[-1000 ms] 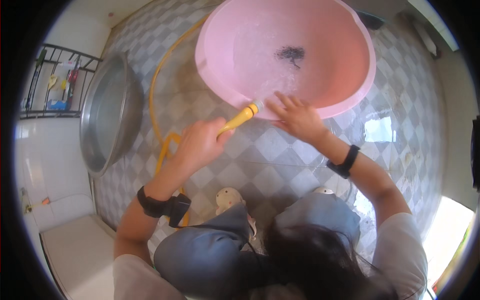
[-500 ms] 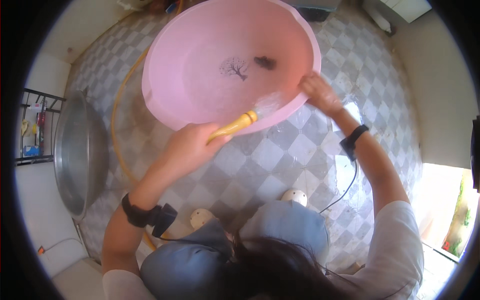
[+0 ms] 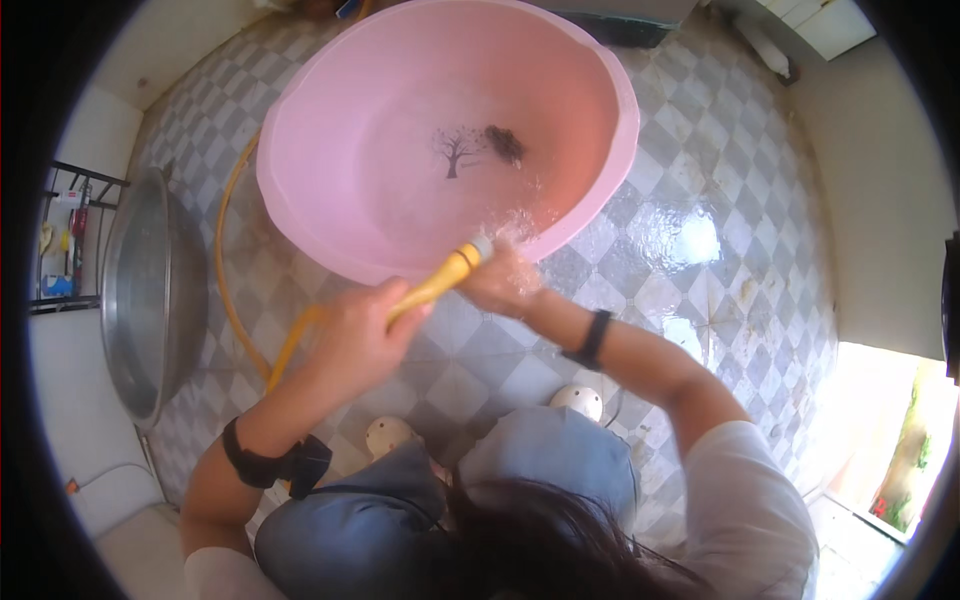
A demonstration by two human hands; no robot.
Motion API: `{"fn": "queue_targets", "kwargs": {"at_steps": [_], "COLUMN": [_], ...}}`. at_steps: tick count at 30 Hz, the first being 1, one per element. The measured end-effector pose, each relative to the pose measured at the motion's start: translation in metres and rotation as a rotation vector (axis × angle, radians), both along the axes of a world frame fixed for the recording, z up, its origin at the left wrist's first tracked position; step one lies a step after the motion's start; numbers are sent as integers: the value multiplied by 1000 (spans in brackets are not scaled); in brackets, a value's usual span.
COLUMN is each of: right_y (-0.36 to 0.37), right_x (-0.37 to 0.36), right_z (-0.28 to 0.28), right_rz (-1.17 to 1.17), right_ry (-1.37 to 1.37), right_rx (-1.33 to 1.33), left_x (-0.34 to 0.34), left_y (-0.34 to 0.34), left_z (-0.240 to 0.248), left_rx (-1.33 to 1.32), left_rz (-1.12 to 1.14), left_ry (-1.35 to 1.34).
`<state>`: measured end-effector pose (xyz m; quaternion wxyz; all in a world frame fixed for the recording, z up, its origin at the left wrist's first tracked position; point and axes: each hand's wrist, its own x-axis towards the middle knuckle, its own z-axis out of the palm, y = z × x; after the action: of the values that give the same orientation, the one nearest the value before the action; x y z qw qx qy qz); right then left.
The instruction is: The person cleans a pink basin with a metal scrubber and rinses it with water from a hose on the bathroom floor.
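A large pink basin with a tree print on its bottom tilts toward me. A dark, fuzzy clump lies inside beside the print; its kind is unclear. My left hand is closed around a yellow hose, whose pale end points over the near rim and sprays water. Next to that end, at the near rim, is my right hand; its fingers are blurred and partly covered by the hose and spray, so their grip does not show.
The yellow hose curves across the wet checkered floor at left. A big metal basin leans on its side near a black rack. My knees and pale shoes are close below. A bright opening is at right.
My right hand has moved from the basin's right rim left to the near rim beside the hose end. The basin has turned slightly. The left hand keeps hold of the hose.
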<state>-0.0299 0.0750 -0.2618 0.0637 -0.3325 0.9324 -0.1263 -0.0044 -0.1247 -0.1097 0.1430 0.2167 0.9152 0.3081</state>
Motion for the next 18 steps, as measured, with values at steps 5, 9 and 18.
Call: {"fn": "queue_targets", "kwargs": {"at_steps": [5, 9, 18], "right_y": [-73, 5, 175], "right_x": [-9, -19, -96], "right_z": [-12, -15, 35], "right_rz": [-7, 68, -35], "right_ry": [356, 22, 469], "right_rx": [-247, -127, 248], "left_x": [-7, -9, -39], "left_y": [-12, -3, 40], "left_z": [-2, -11, -34], "left_rx": [-237, -180, 26], "left_rz": [37, 32, 25], "left_ry": [71, 70, 122]}}
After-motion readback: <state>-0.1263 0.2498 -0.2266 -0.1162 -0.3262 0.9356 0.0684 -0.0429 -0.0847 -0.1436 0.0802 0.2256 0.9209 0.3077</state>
